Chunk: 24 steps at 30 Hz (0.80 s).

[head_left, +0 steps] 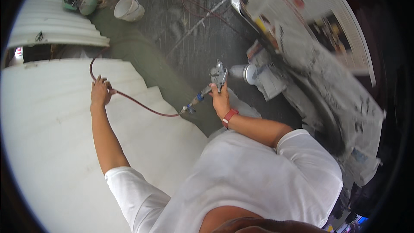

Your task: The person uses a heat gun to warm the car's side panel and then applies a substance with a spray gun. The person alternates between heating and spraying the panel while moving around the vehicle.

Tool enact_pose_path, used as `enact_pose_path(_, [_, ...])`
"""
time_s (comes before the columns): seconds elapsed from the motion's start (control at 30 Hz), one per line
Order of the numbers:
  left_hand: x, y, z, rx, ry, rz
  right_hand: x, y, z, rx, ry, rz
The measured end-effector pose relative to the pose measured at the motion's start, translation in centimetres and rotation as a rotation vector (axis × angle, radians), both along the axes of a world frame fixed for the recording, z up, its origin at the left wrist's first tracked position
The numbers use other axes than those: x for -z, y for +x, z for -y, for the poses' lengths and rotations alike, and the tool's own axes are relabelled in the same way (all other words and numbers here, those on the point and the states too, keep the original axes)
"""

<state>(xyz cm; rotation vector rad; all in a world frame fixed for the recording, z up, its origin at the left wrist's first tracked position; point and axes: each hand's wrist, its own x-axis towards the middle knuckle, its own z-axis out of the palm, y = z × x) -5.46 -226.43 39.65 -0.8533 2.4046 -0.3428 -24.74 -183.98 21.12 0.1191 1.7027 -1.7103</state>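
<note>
My right hand [221,99] grips a metal spray gun [217,77] with a white cup [243,73] pointing right, held over the dark grated floor. A red band sits on that wrist. A dark red air hose [142,105] runs from the gun's blue fitting leftward to my left hand [100,92], which holds the hose above a large white panel [47,138]. The hose continues up and away past my left hand.
A white bucket [128,8] and a green machine [80,1] stand at the back. White corrugated sheets [56,26] lie at upper left. A vehicle masked with newspaper [327,86] fills the right side. More red hose [194,4] loops on the grated floor.
</note>
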Motion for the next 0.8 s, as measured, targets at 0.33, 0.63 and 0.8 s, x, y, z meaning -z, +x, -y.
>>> enact_pose_path(0.33, [14.5,-4.7,24.6,-0.313,0.177,-0.681,2.4,-18.3,33.3,0.104,-0.007,0.080])
enact_pose_path(0.63, [33.6,-19.3,22.8,-0.646,1.078,-0.434,18.9,-34.7,60.8,0.700,-0.095,0.303])
enact_pose_path(0.8, [37.5,-29.6,27.5,-0.610,1.035,0.102,33.1,-43.5,67.7,1.031,-0.090,0.353])
